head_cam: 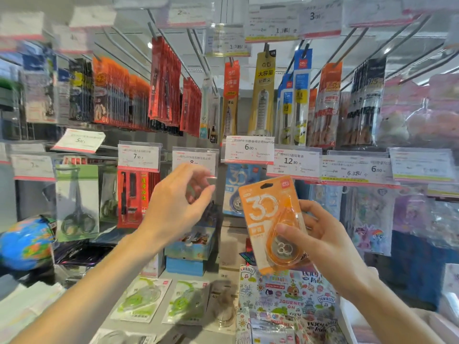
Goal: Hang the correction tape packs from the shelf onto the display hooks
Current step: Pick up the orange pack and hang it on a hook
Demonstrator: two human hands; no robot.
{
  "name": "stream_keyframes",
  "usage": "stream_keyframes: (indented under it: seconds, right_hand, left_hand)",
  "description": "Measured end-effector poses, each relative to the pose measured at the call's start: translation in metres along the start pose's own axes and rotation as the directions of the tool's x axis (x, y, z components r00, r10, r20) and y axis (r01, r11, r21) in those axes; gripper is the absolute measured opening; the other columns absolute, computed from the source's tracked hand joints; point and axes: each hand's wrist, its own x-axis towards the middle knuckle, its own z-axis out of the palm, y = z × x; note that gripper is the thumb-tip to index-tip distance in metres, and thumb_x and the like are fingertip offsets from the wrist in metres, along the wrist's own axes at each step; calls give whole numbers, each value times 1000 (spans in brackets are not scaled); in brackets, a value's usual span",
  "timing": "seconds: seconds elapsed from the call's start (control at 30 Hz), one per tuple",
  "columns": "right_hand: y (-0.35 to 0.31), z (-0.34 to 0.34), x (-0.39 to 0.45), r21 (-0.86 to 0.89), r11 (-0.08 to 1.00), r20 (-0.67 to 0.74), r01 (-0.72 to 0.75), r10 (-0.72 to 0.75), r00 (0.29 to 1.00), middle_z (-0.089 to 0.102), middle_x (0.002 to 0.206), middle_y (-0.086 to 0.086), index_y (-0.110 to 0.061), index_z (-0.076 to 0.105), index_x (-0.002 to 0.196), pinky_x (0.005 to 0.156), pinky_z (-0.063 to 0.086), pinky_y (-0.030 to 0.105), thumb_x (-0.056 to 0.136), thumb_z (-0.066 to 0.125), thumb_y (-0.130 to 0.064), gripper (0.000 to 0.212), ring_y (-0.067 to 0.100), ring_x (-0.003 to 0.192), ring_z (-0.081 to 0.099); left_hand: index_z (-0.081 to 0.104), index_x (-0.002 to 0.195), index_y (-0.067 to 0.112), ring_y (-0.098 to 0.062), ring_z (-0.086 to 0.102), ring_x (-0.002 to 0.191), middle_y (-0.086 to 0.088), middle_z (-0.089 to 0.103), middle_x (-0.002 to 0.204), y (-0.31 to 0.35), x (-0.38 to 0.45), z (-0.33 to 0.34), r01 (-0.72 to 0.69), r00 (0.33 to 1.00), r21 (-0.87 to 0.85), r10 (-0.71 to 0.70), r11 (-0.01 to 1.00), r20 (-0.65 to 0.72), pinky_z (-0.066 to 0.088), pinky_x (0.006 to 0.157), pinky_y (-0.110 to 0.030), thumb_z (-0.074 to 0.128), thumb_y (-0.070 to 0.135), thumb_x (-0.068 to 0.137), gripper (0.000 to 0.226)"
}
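Observation:
My right hand (325, 242) grips an orange correction tape pack (274, 223), held upright in front of the hooks with its hang hole at the top. Behind it a blue correction tape pack (234, 187) hangs under the 6.00 price tag (248, 150). My left hand (177, 207) is raised, fingers curled, its fingertips at the lower edge of a clear price tag holder (196, 161). Two green correction tape packs (139, 300) (186, 302) lie flat on the shelf (223, 249) below.
Pen and refill packs hang in rows on the upper hooks. Scissors packs (77, 202) hang at the left, sticker packs (372, 217) at the right. A globe (26, 243) sits at far left. A printed notebook (285, 296) and small boxes (188, 247) lie on the shelf.

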Motion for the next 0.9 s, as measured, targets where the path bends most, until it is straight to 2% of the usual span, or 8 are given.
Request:
stream_keyframes:
  seconds: [0.1, 0.23, 0.3, 0.43, 0.5, 0.6, 0.77, 0.9]
  right_hand:
    - [-4, -4, 3, -5, 1000, -9, 13, -13, 1000, 82, 102, 2, -24, 63, 118, 78, 66, 48, 89, 76, -18, 33, 22, 88, 81]
    - [-5, -7, 5, -8, 1000, 15, 14, -13, 1000, 82, 103, 2, -23, 62, 120, 76, 66, 45, 90, 76, -17, 34, 23, 89, 80]
    - [-4, -7, 4, -15, 1000, 27, 11, -10, 1000, 82, 103, 2, -21, 62, 121, 76, 66, 43, 90, 75, -16, 34, 23, 89, 80]
    - [-2, -4, 3, -23, 1000, 48, 3, -2, 999, 82, 103, 2, -22, 62, 120, 79, 66, 47, 90, 75, -17, 34, 23, 90, 80]
    - [0, 1, 4, -30, 1000, 57, 0, 2, 998, 82, 102, 0, -24, 62, 118, 78, 66, 48, 91, 75, -17, 32, 21, 90, 80]
    - [1, 14, 9, -41, 999, 70, 9, -7, 998, 81, 102, 0, -23, 61, 119, 83, 65, 48, 92, 75, -17, 32, 19, 90, 80]
    - [0, 38, 22, -24, 999, 44, 40, -39, 998, 81, 105, -1, -25, 60, 119, 86, 64, 51, 93, 76, -19, 31, 18, 94, 79]
    - [2, 46, 29, -3, 999, 23, 47, -46, 999, 80, 107, -2, -26, 59, 119, 88, 63, 53, 93, 76, -21, 32, 18, 97, 78]
  left_hand:
    - [58, 121, 18, -5, 58, 82, 4, 55, 115, 3, 31, -1, -203, 978, 146, 192, 968, 81, 59, 66, -35, 73, 15, 89, 36]
    - [55, 128, 20, -9, 56, 89, 0, 47, 137, 6, 59, -3, -272, 959, 244, 242, 931, 145, 54, 61, -31, 71, 19, 87, 44]
    - [60, 124, 20, -8, 55, 86, 1, 51, 136, 6, 65, -7, -297, 953, 260, 265, 919, 149, 51, 62, -30, 67, 20, 88, 37]
    - [64, 119, 25, -12, 66, 91, 11, 59, 125, 3, 70, -14, -292, 950, 194, 260, 936, 176, 56, 74, -35, 64, 22, 95, 24]
    - [64, 120, 28, -12, 66, 95, 15, 59, 123, 3, 73, -16, -259, 955, 162, 227, 952, 193, 55, 75, -28, 62, 28, 98, 23]
    - [65, 121, 27, -5, 64, 95, 15, 60, 120, 3, 75, -16, -217, 962, 115, 192, 969, 196, 48, 72, -15, 61, 27, 99, 22]
    - [66, 122, 25, -3, 65, 91, 15, 60, 116, 4, 74, -16, -192, 967, 96, 172, 977, 186, 50, 76, -22, 60, 29, 100, 23]
    - [66, 122, 25, -4, 66, 90, 15, 61, 118, 5, 73, -16, -189, 966, 93, 168, 978, 195, 49, 73, -18, 60, 30, 100, 23]
